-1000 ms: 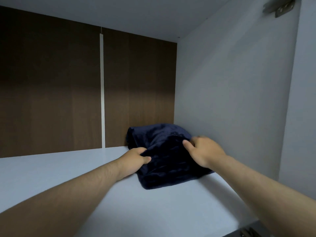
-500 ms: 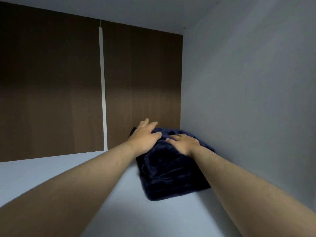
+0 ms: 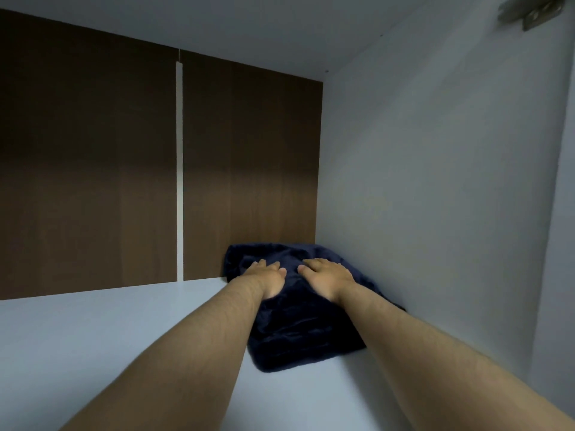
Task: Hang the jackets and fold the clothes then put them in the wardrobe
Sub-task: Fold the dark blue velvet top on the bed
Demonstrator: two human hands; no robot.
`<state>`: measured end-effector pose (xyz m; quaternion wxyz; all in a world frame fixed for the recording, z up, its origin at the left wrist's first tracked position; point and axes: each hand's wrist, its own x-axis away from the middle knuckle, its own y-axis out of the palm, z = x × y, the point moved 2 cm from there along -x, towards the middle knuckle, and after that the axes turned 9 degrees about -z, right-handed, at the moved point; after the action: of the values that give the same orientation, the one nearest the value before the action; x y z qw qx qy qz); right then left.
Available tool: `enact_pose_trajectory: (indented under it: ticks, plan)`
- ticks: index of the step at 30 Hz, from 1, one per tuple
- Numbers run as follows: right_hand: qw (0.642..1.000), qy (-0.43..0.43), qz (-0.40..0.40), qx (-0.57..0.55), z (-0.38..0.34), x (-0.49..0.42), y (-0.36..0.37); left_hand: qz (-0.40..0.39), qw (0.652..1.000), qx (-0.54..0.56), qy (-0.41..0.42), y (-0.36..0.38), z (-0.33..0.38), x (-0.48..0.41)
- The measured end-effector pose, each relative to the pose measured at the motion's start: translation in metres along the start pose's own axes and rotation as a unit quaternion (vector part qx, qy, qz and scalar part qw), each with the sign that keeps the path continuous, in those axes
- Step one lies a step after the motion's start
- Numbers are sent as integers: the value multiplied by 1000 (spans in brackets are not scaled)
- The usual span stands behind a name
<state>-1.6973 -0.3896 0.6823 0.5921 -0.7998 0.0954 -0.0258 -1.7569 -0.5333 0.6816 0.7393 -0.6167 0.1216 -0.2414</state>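
A folded dark navy garment (image 3: 298, 334) lies on the white wardrobe shelf (image 3: 109, 331), pushed into the back right corner against the side wall. My left hand (image 3: 266, 276) lies flat on the garment's top, fingers straight and pointing to the back. My right hand (image 3: 326, 275) presses flat beside it on the same bundle, fingers together. Both forearms reach in from the front. The garment's far edge touches the brown back panel.
The brown wood back panel (image 3: 93, 169) has a narrow white vertical strip (image 3: 179, 169). The white side wall (image 3: 435, 181) stands close on the right, with a metal hinge (image 3: 529, 9) at the top right. The shelf's ceiling sits overhead.
Both hands went from gripping the garment's sides to lying flat on top of it. The bundle has slid deeper into the back right corner.
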Motion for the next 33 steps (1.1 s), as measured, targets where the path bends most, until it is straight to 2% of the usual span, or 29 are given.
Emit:
enact_pose_trajectory:
  ticks: [4, 6, 8, 10, 13, 15, 17, 21, 24, 26, 33]
  plan:
    - [997, -13, 28, -64, 21, 45, 12, -8, 1000, 25, -16, -2, -1, 3]
    - [998, -10, 26, -52, 32, 68, 17, -8, 1000, 24, -5, -3, 0, 6]
    - [999, 0, 15, -29, 42, 86, 13, 25, 999, -36, -3, -5, 2, 10]
    - [999, 20, 26, -5, 47, 104, 3, 89, 987, -130, 8, -7, 7, 20]
    - [995, 48, 63, 59, 48, 139, -10, 136, 973, -162, 87, 0, 19, 49]
    - [987, 57, 66, 132, 47, 169, -15, 131, 977, -128, 107, 9, 26, 68]
    - [975, 59, 62, 203, 46, 199, -15, 122, 984, -104, 82, 19, 26, 89]
    - [969, 58, 64, 233, 48, 261, -13, 64, 985, -151, 50, 50, 37, 146]
    - [975, 51, 72, 206, 53, 310, -9, 23, 991, -38, 126, 68, 65, 197]
    - [976, 39, 84, 199, 57, 347, -9, 23, 982, 20, 185, 81, 89, 236]
    - [974, -2, 124, 187, 84, 503, -14, 74, 953, 9, 292, 154, 192, 377]
